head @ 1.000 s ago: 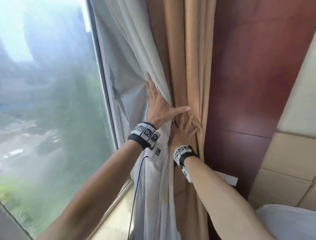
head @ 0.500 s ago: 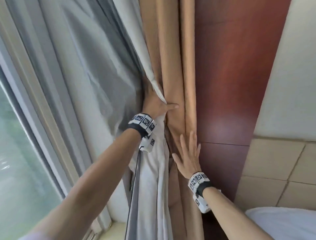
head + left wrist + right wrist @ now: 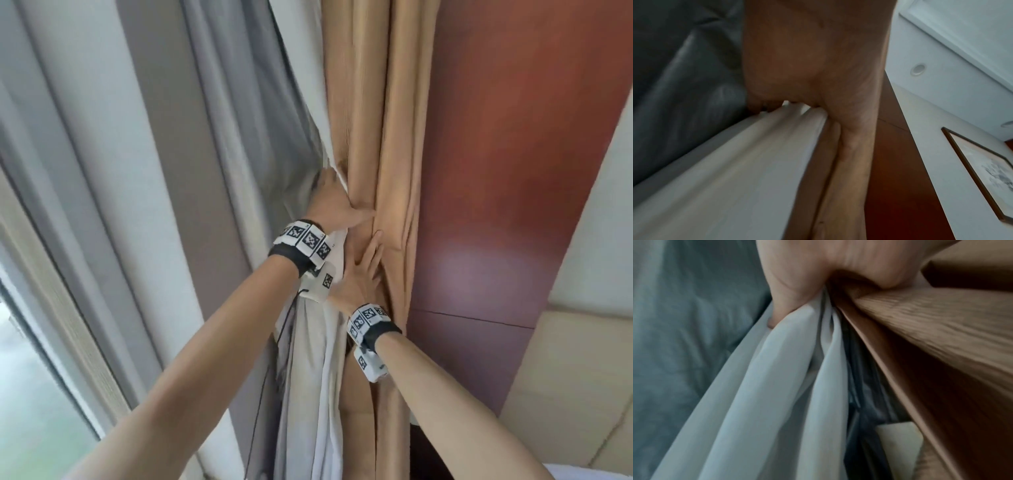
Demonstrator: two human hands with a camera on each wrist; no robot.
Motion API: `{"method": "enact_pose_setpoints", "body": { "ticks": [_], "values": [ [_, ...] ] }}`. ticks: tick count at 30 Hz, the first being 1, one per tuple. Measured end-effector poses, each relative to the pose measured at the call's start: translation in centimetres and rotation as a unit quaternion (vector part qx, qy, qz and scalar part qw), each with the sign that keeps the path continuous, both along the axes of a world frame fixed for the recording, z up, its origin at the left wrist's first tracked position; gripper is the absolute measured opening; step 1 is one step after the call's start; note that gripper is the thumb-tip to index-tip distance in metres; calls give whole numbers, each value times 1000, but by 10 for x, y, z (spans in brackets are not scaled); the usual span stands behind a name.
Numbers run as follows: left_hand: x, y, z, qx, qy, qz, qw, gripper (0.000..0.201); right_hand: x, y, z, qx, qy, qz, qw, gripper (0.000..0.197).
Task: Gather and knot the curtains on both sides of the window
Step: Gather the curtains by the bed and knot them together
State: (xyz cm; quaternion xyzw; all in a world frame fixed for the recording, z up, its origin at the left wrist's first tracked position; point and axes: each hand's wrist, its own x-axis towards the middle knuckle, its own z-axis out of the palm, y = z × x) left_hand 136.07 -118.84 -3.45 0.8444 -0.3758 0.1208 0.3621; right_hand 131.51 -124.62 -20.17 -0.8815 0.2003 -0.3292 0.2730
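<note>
A tan curtain [image 3: 376,102] with a white lining [image 3: 308,377] hangs bunched beside a grey curtain [image 3: 222,137]. My left hand [image 3: 337,205] grips the bunch at mid height, its thumb lying across the tan folds and its fingers hidden behind the lining. In the left wrist view the left hand [image 3: 807,65] curls over the white lining [image 3: 735,170]. Just below it, my right hand [image 3: 366,270] digs into the tan cloth. In the right wrist view the right hand [image 3: 818,264] pinches white lining [image 3: 777,386] and tan curtain [image 3: 941,321] together.
A red-brown wood panel [image 3: 513,171] stands directly right of the curtain, then a beige padded wall [image 3: 582,377]. The window frame [image 3: 68,308] runs down the left. White bedding [image 3: 599,476] shows at the bottom right. A framed picture [image 3: 982,170] hangs on the wall.
The right hand let go, dropped lower with fingers spread, then came back up and took hold just under the left hand. The left hand kept its grip. The head view tilted upward.
</note>
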Motion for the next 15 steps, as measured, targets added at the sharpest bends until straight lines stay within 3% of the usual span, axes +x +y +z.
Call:
{"method": "enact_pose_setpoints", "body": {
  "ticks": [2,4,6,8,10,12,15],
  "values": [
    [-1,19,-12,-76,-36,45,995,84,20,0,-8,-35,29,26,999,119],
    [-9,38,-36,-103,-121,125,979,76,37,-4,-10,-66,51,49,995,132],
    [-37,60,-63,-101,-249,234,935,79,50,-11,-9,-81,49,67,993,135],
    [-63,79,-86,-109,-362,311,872,82,58,-19,-8,-88,35,84,992,132],
    [-69,94,-103,-117,-386,376,834,89,62,-25,-7,-77,25,109,991,132],
    [-65,102,-105,-158,-327,373,854,105,64,-28,-12,-84,17,125,988,132],
    [-57,91,-95,-212,-210,205,932,131,66,-33,-15,-81,35,164,983,131]
  ]
}}
